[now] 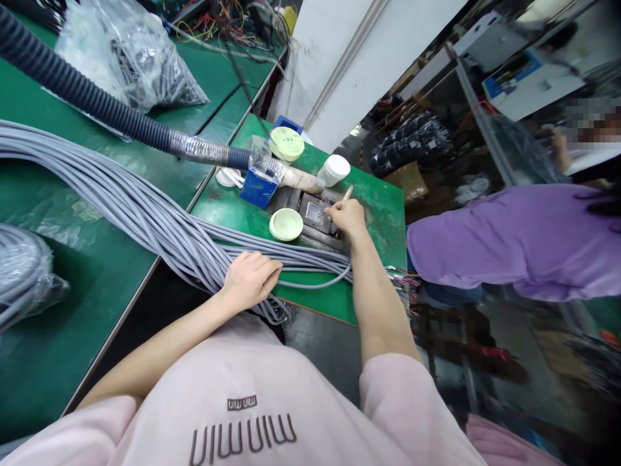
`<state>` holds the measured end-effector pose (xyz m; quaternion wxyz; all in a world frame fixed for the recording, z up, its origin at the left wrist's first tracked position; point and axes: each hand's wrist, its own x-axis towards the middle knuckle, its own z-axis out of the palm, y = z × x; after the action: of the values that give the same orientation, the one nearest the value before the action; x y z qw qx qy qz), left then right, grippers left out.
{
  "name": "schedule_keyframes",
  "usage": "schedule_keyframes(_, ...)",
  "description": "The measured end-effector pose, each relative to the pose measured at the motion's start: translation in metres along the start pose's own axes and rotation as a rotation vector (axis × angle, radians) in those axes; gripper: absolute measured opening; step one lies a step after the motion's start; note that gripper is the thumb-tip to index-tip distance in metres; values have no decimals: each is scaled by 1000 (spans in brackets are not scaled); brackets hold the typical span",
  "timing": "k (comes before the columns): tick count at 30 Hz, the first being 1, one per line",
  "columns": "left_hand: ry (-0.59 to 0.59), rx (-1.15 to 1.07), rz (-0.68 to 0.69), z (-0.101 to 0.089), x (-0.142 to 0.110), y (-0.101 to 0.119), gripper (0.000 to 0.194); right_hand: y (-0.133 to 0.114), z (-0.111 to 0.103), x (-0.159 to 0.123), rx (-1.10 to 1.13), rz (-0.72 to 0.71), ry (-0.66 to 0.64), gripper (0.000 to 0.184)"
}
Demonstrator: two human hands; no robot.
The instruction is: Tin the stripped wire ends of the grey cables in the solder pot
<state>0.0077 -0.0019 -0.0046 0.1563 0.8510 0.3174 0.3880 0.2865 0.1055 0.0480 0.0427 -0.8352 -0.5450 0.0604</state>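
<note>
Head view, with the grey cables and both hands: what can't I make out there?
All in the head view:
Right hand: anything it holds is too small to identify, partly hidden by its fingers.
Left hand: palm hidden by the hand's own back.
Grey cables: cut off by the left edge.
Coloured wires: too small to count, partly behind the right forearm.

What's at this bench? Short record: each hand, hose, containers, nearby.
left hand: resting on the grey cable bundle
right hand: fingertips at the square silvery plate; grip too small to make out
hose: dark ribbed hose, pale end tube near the plate
containers: pale green dish left of the plate; white tub beyond it
nearby: blue box; person in a purple top at image right
</note>
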Motion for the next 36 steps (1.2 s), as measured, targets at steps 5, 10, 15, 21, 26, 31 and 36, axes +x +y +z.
schedule_keyframes(5, -4, 106, 34, -1, 1, 1, 18, -8, -27, -27, 221, -216, 73, 28)
schedule_keyframes(10, -18, 129, 36, -1, 1, 1, 19, -41, -34, -55, 270, -414, 1, 26)
schedule_keyframes(15, 11, 129, 44, 0, -1, 0, 19, -72, -18, -64, 60, -473, -88, 25)
schedule_keyframes(21, 29, 145, 52, 0, -2, -1, 19, -86, -2, -64, -142, -451, -141, 26)
schedule_keyframes(26, 23, 152, 58, -1, -1, 0, 20, -89, 1, -64, -187, -450, -136, 28)
schedule_keyframes(31, 17, 146, 50, 0, -2, -1, 19, -71, -16, -60, -92, -434, -70, 28)
schedule_keyframes(36, 24, 140, 61, 0, -1, 0, 18, -29, -29, -42, 33, -274, 37, 29)
